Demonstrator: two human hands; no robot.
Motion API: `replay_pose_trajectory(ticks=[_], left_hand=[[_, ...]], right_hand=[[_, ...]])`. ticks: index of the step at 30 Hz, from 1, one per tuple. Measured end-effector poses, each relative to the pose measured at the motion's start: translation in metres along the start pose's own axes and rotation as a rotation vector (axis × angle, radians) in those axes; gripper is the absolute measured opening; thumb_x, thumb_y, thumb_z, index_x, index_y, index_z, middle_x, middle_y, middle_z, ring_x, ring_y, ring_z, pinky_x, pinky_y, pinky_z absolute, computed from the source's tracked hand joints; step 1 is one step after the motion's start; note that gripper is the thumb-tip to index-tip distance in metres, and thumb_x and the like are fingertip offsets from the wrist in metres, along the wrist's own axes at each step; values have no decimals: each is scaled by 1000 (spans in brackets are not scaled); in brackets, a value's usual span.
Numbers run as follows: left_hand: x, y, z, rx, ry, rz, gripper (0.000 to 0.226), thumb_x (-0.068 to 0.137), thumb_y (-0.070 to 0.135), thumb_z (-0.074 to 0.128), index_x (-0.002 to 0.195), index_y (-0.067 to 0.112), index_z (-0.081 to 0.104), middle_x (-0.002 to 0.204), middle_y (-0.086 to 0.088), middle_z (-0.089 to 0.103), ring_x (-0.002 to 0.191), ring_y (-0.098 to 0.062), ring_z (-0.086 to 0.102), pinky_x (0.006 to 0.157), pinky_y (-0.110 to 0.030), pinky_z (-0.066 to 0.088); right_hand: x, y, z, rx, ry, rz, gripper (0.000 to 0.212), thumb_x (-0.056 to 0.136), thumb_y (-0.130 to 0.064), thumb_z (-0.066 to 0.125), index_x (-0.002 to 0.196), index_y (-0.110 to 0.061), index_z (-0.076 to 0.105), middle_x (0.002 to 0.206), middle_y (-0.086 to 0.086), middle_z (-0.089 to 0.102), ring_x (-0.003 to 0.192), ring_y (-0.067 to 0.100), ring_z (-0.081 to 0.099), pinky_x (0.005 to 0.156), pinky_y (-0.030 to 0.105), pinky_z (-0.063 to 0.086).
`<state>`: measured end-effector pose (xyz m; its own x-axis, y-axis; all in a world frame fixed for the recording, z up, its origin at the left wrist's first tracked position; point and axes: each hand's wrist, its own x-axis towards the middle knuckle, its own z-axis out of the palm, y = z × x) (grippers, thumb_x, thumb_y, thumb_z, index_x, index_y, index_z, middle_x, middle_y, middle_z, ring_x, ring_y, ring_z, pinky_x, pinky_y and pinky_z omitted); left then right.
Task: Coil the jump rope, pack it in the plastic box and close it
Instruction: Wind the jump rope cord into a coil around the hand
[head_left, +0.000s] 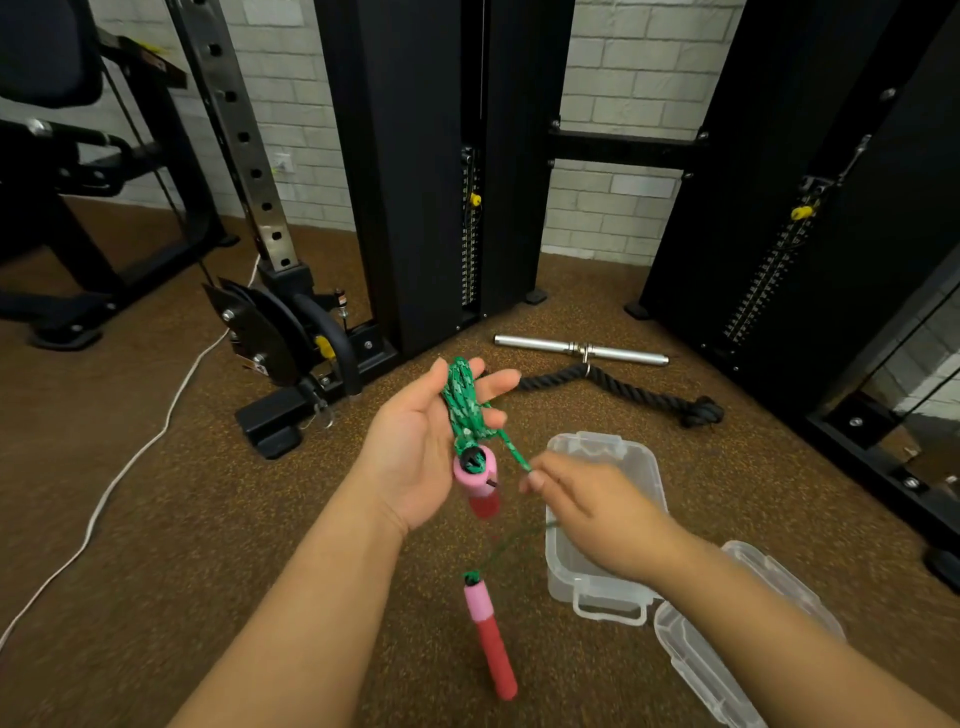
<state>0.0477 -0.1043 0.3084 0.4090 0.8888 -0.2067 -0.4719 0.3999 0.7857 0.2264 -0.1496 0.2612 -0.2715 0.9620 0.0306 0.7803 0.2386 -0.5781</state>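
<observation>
Two hands, rope (460, 402) above floor

No words, numbers, brand names or signs can be read anywhere. A small white sticker (258, 368) is seen on the black round cover of the gym machine, but its marks are too tiny and blurred to be made out. Nothing is printed on the clear plastic box (602, 457), on its clear plastic lid (727, 670), or on the pink and red foam handles of the green jump rope (491, 631). The tall black weight stacks (470, 234) are too far off for any numbers on them to be told.
</observation>
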Motion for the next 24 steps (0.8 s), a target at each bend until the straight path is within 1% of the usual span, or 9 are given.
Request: replay_pose_trajectory(ticks=[2, 5, 7, 10, 12, 15, 18, 21, 24], left_hand=[[0, -4, 2, 20, -5, -24, 40, 101, 41, 25, 115, 17, 54, 113, -4, 72, 80, -15, 59, 86, -33, 44], [2, -11, 4, 167, 12, -53, 56, 100, 48, 17, 91, 32, 70, 125, -3, 66, 101, -19, 56, 94, -40, 39], [3, -14, 4, 417, 56, -41, 65, 98, 54, 15, 84, 36, 77, 119, -8, 66, 100, -23, 59, 80, -34, 46], [-2, -18, 1, 845, 70, -73, 67, 90, 68, 12, 98, 32, 68, 97, -6, 71, 84, -16, 65, 70, -25, 48], [-4, -22, -2, 972, -26, -116, 83, 78, 82, 8, 99, 26, 65, 93, -11, 71, 80, -21, 64, 73, -32, 47], [-1, -25, -6, 993, -192, -188, 104, 66, 93, 12, 105, 11, 65, 91, -21, 69, 77, -29, 59, 75, -43, 49], [1, -22, -5, 977, -301, -209, 85, 79, 81, 30, 112, 10, 65, 76, -10, 69, 72, -22, 61, 86, -45, 52], [-1, -20, 2, 770, -368, -226, 48, 96, 43, 46, 126, 8, 58, 61, 1, 57, 54, -9, 53, 61, -24, 47], [-4, -19, 5, 589, -422, -222, 39, 96, 31, 48, 122, 5, 62, 54, 3, 46, 48, -8, 43, 49, -22, 37]], right_hand=[[-4, -6, 2, -238, -27, -104, 21, 98, -41, 31, 87, -27, 41, 82, -3, 58, 78, 21, 57, 67, 39, 46], [-4, -16, -2, -271, 3, -201, 24, 97, -41, 35, 82, -23, 40, 75, -6, 51, 73, 18, 52, 61, 36, 37], [-4, -23, -9, -45, 26, -183, 26, 94, -39, 42, 83, -18, 52, 72, -5, 55, 69, 13, 53, 61, 34, 39], [-3, -27, -21, 421, 46, -84, 22, 96, -22, 49, 79, -19, 63, 69, -14, 62, 73, 0, 59, 65, 24, 46], [-2, -25, -27, 651, 76, -17, 26, 97, -16, 45, 79, -19, 63, 58, -15, 55, 58, 2, 51, 59, 21, 42], [4, -16, -38, 886, 183, 92, 28, 98, -22, 42, 79, -18, 64, 53, -8, 47, 49, 7, 43, 65, 33, 41], [8, -4, -43, 913, 274, 204, 30, 98, -28, 43, 79, -19, 64, 53, -9, 45, 46, 6, 40, 66, 30, 46], [10, 6, -39, 837, 284, 252, 30, 98, -30, 43, 80, -19, 63, 54, -9, 45, 46, 3, 41, 61, 26, 47], [11, 12, -29, 751, 268, 279, 30, 97, -34, 44, 81, -18, 64, 56, -6, 45, 49, 4, 42, 58, 24, 45]])
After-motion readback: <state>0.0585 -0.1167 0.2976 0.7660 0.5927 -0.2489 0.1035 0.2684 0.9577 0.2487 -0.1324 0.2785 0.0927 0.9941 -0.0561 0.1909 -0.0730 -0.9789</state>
